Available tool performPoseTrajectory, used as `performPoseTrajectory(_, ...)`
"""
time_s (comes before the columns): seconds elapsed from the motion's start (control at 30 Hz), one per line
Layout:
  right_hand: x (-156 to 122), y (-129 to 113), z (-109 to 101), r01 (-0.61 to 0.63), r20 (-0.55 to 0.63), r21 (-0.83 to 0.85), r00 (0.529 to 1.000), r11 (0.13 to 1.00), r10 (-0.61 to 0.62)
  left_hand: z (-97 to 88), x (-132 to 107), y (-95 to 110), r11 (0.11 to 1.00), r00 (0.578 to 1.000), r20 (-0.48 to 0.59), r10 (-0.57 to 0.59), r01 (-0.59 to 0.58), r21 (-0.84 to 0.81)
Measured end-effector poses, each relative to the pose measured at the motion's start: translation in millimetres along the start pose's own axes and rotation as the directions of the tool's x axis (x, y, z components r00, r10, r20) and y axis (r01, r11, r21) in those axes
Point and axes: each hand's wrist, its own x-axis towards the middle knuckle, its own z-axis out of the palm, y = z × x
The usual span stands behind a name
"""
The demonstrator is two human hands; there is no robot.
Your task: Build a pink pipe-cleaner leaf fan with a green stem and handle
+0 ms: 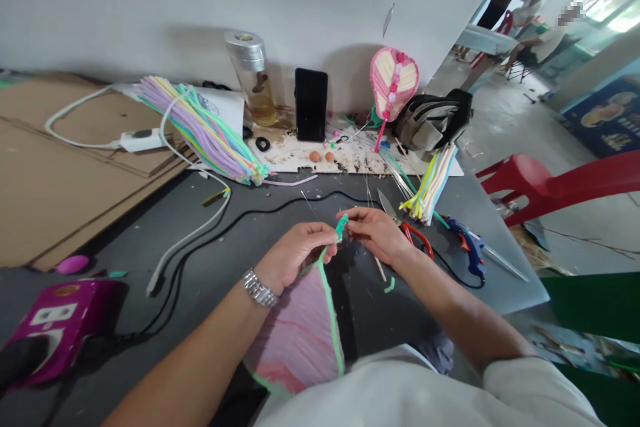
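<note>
pink pipe-cleaner fan, left hand, right hand pinching one green end

Chenille fan: fuzzy, matt pipe-cleaner fibre over wire
Scissors: shiny metal blades, glossy red plastic handles
Surface: smooth grey, low sheen
Cardboard: matt brown, slightly rough

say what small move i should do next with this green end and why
Probably twist the green pipe cleaner tip tight, pinched between your left hand and right hand: the green border of the pink fan panel runs up to it, and the tip stands loose above your fingers.
</note>
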Motion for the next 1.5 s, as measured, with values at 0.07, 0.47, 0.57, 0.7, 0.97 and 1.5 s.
performPoseTrajectory(0.07, 2.7, 0.0, -0.3, 0.010, 0.051, 0.018, 0.999, 1.000, -0.011, -0.8, 0.1, 0.0, 1.000, 0.999, 0.032, 0.009, -0.009, -0.001)
performPoseTrajectory(0.47, 6.3, 3.5, 15.8, 0.076, -0.030, 0.119, 0.997, 0.990, -0.073, -3.8, -1.1, -0.5, 0.995, 0.992, 0.118, 0.042, -0.031, -0.094)
performPoseTrajectory(0.57, -0.9, 1.7, 22.8, 0.174, -0.182, -0.009, 0.968, 0.985, -0.173, -1.2, -2.6, 2.6, 0.997, 0.998, 0.047, 0.032, -0.028, -0.077)
performPoseTrajectory(0.7, -12.1, -5.6, 31.1, 0.232, -0.242, -0.187, 0.931, 0.955, -0.273, 3.2, -3.9, 3.8, 0.998, 1.000, -0.017, 0.013, -0.014, -0.061)
performPoseTrajectory(0.97, -9.5, -10.8, 29.7, 0.174, -0.152, -0.015, 0.973, 0.985, -0.174, 4.8, -3.3, 1.5, 0.999, 0.999, -0.033, 0.023, -0.025, -0.043)
performPoseTrajectory(1.5, 3.5, -2.4, 27.0, 0.105, 0.012, 0.205, 0.994, 0.973, -0.110, -4.0, -2.4, 0.6, 0.997, 0.995, 0.060, 0.076, -0.074, -0.034)
